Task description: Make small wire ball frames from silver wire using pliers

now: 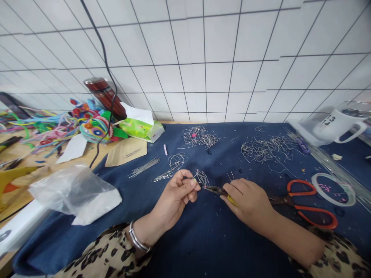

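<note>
Pinched between the thumb and fingers of my left hand [181, 189] is a small bent-wire piece [202, 177] with tiny pink bits on it. My right hand [246, 199] is wrapped round needle-nose pliers [215, 189] with yellow handles, mostly hidden in the palm. The plier tips meet the lower end of the wire piece; whether they grip it I cannot tell. Red-handled scissors [301, 200] lie beside my right wrist, their blades partly covered by it. A wire coil [177, 161] and a bundle of straight wires [164, 176] rest just beyond my left hand.
Wire tangles [199, 137] [266, 148] lie on the dark blue cloth [185, 247]. At right are a clear ring-shaped dish [333, 189] with pink bits, long wires [333, 166] and a white mug [342, 125]. Leftward are a plastic bag [75, 191], tissue pack [142, 127] and red flask [106, 96].
</note>
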Tool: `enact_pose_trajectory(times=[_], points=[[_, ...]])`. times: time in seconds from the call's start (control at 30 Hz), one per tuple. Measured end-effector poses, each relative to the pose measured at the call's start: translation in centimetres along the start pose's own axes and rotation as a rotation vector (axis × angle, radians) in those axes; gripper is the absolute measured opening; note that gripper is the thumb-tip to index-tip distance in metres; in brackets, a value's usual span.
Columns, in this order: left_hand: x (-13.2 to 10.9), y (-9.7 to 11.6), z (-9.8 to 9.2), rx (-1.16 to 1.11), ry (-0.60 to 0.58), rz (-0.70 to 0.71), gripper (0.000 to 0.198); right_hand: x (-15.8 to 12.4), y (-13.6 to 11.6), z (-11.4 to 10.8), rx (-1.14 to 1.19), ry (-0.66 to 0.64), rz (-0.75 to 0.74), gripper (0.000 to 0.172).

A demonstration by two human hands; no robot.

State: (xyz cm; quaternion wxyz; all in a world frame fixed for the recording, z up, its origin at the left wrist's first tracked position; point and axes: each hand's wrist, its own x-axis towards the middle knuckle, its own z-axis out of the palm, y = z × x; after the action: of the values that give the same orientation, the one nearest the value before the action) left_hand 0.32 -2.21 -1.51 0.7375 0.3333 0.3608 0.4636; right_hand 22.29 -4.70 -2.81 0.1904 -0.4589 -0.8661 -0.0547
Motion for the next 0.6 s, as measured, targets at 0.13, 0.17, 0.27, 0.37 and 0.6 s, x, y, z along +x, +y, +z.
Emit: enact_pose_trajectory(times=[0.13,0.17,0.27,0.37,0.6], points=[[0.1,0.4,-0.1,0.208,-0.003,0.116,0.009,0.0,0.2,0.0,0.097,-0.006,0.020,0.016],[0.2,0.5,-0.2,0.270,-0.014,0.125,0.007,0.0,0.3,-0.1,0.122,-0.012,0.027,0.016],[0.4,1.0,-0.5,0.406,-0.058,0.126,0.008,0.1,0.5,-0.3,0.192,-0.037,0.059,0.015],[0.6,1.4,-0.9,0.490,-0.078,0.140,0.013,0.1,0.8,-0.3,0.265,-0.039,0.082,0.015],[0.4,2.4,-1.2,0.847,-0.036,0.429,0.013,0.4,1.1,-0.7,0.540,-0.158,0.157,0.017]])
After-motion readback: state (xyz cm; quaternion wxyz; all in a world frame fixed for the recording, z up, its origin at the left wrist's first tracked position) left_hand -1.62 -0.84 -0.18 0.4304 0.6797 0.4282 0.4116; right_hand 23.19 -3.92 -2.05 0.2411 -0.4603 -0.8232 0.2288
